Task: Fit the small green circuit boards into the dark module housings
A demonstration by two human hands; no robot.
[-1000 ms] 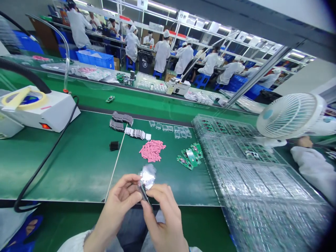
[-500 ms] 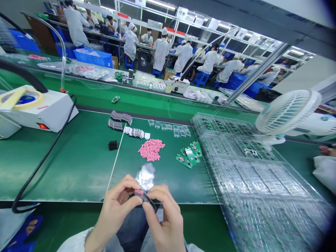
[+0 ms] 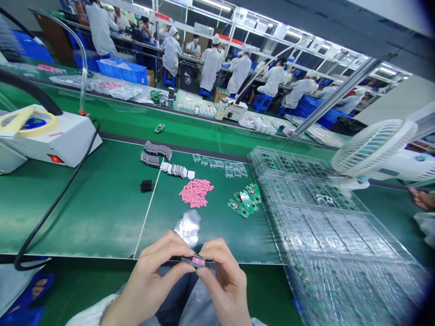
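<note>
Near the bench's front edge, my left hand (image 3: 159,270) and my right hand (image 3: 224,277) pinch a small rectangular part with a pink strip (image 3: 198,261) on the side facing me. Thumbs and fingertips of both hands cover much of it. Just beyond my fingers lie thin, shiny clear film pieces (image 3: 189,227). Farther back is a heap of pink strips (image 3: 196,193). White square pieces (image 3: 176,170) stand in a slanted row behind that, and small clear plastic frames (image 3: 232,168) are lined up to their right.
Green circuit boards (image 3: 245,201) lie right of the pink heap, beside stacked clear trays (image 3: 299,213). A white fan (image 3: 373,147) stands at the right. Dark pieces (image 3: 146,185) sit left. A black cable (image 3: 64,192) crosses the bench from a white machine (image 3: 64,140).
The part has turned in my fingers, so its pink strip now faces me. Both hands have shifted slightly right. A co-worker's hand at the right edge has moved.
</note>
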